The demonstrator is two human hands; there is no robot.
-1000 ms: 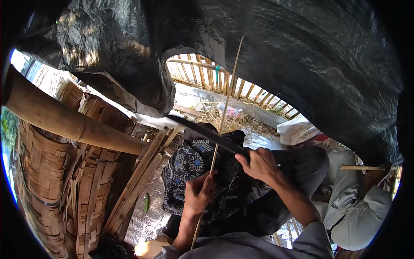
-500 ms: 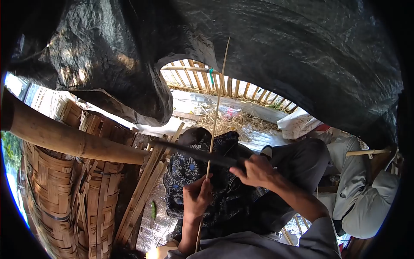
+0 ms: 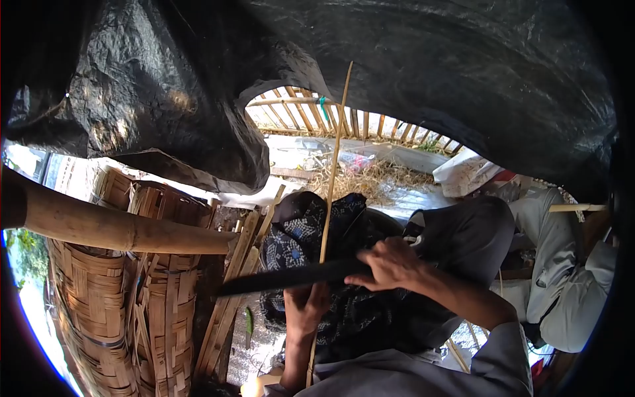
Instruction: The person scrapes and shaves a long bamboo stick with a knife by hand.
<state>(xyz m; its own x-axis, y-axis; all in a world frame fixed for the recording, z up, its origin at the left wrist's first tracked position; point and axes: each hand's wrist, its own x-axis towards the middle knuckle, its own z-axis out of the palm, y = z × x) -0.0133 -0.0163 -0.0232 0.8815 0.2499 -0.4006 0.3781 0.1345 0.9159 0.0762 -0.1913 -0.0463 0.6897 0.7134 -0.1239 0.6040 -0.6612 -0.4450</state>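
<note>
A long, thin bamboo strip [image 3: 334, 178] stands nearly upright in front of me, its tip against the dark sheet. My left hand [image 3: 305, 311] is closed round its lower part, and the strip's bottom end runs down along my forearm. In my right hand [image 3: 390, 266] is a machete [image 3: 284, 278] with a long dark blade pointing left. The blade crosses the strip just above my left hand and hides part of those fingers. My right fingers wrap the handle, which is mostly covered. Patterned dark cloth [image 3: 284, 241] lies over my lap behind the strip.
Woven bamboo baskets [image 3: 92, 291] stand at left, below a thick bamboo pole [image 3: 126, 228]. Split bamboo pieces [image 3: 228, 317] lean beside them. Black plastic sheeting [image 3: 450, 73] hangs overhead. Another person's light trousers [image 3: 562, 284] show at right. Dry straw [image 3: 370, 178] lies ahead.
The machete has come down along the strip towards my left hand, its tip swinging from raised to lowered. My right hand has shifted slightly; my left still grips the strip.
</note>
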